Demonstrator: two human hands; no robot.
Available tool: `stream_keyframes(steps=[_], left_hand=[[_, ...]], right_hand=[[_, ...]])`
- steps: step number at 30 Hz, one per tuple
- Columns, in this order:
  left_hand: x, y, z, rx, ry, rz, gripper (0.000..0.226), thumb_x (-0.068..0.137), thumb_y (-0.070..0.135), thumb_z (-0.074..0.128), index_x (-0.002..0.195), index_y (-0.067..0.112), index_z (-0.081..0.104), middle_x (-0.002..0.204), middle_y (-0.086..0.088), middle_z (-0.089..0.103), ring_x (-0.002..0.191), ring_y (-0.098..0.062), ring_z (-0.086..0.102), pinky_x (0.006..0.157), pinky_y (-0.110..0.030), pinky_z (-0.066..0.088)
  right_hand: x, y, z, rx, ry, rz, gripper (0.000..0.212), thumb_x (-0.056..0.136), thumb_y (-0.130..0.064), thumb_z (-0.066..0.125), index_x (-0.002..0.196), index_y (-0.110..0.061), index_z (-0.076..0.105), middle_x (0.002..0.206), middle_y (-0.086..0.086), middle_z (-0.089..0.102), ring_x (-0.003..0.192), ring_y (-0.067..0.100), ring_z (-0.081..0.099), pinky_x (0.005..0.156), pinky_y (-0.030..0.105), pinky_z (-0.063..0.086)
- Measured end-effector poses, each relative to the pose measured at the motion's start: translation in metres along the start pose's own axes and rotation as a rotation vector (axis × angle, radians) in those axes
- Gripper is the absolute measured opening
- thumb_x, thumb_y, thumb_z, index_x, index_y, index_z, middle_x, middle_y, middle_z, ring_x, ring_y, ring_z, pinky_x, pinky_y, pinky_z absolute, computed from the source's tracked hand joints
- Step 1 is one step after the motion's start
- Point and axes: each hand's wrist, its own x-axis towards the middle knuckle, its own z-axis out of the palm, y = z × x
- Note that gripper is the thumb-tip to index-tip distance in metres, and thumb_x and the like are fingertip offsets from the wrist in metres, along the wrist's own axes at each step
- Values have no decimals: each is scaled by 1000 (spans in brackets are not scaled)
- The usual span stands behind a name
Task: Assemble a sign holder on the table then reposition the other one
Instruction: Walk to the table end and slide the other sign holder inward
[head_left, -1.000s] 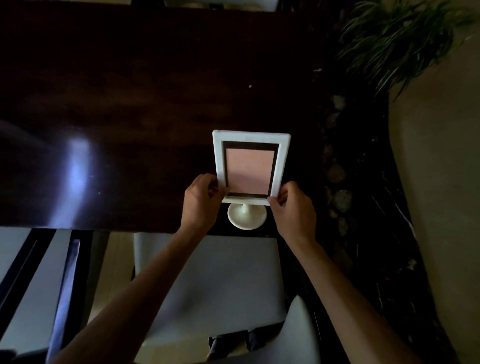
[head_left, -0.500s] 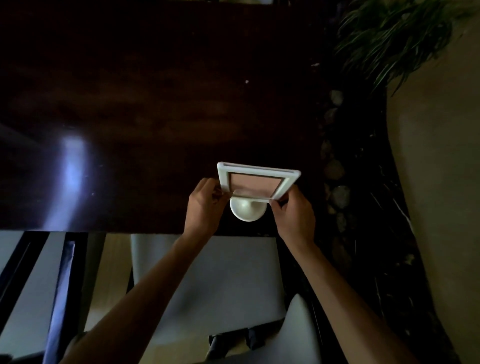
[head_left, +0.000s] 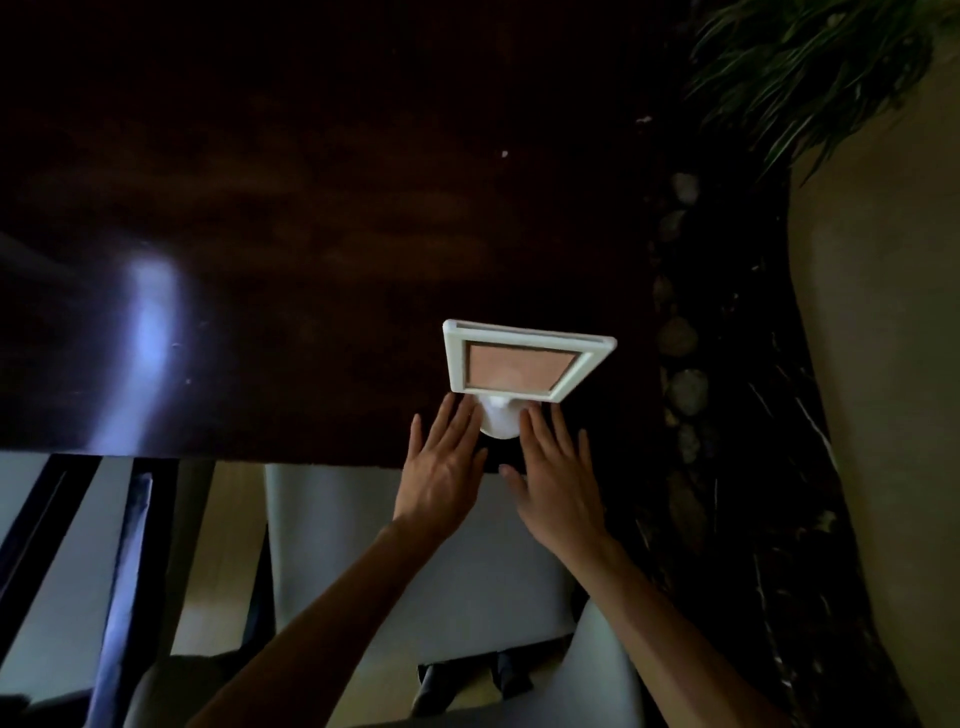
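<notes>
Now we have the sign holder (head_left: 524, 366) standing near the table's (head_left: 311, 234) front edge, its white frame tilted toward the camera and its round base (head_left: 500, 423) seated on the dark wood. Our left hand (head_left: 441, 467) lies flat and spread just left of the base, fingers (head_left: 460, 415) reaching up beside it; our right hand (head_left: 558, 480) is spread the same way on the other side. Neither hand grips anything: the fingers are extended and loose, flanking the base, and whether they touch it we cannot tell in this dim light.

We judge the step to be settling the assembled holder so it stands on its own. To do that well, we keep both palms low and close while we check that the frame sits fully in the base and does not rock. We ease the hands off evenly on both sides, so that neither one nudges the stand sideways. The holder sits close to the table edge, with a pale chair (head_left: 415, 545) below, so a knock toward us could tip it off; sliding it a little deeper in by the base would be safer than pushing at the frame. The other holder is not in view, so we look for it only once this one stands steady.
</notes>
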Motion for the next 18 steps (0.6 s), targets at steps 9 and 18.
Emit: stream_keyframes(steps=[9, 18], left_hand=[[44, -3, -5, 137, -185, -96, 58, 100, 31, 33, 150, 13, 10, 162, -2, 4, 148, -22, -3, 118, -55, 7], [107, 4, -28, 226, -347, -177, 68, 96, 30, 41, 150, 10, 5, 162, -4, -2, 148, -26, -2, 116, -58, 9]], right_hand=[[45, 0, -15, -68, -64, 29, 68, 96, -47, 34, 149, -13, 7, 161, 4, 6, 148, 25, -3, 116, 57, 4], [101, 6, -35, -134, -107, 44, 71, 95, -50, 33, 149, -14, 6, 161, 2, 2, 148, 26, -2, 115, 59, 6]])
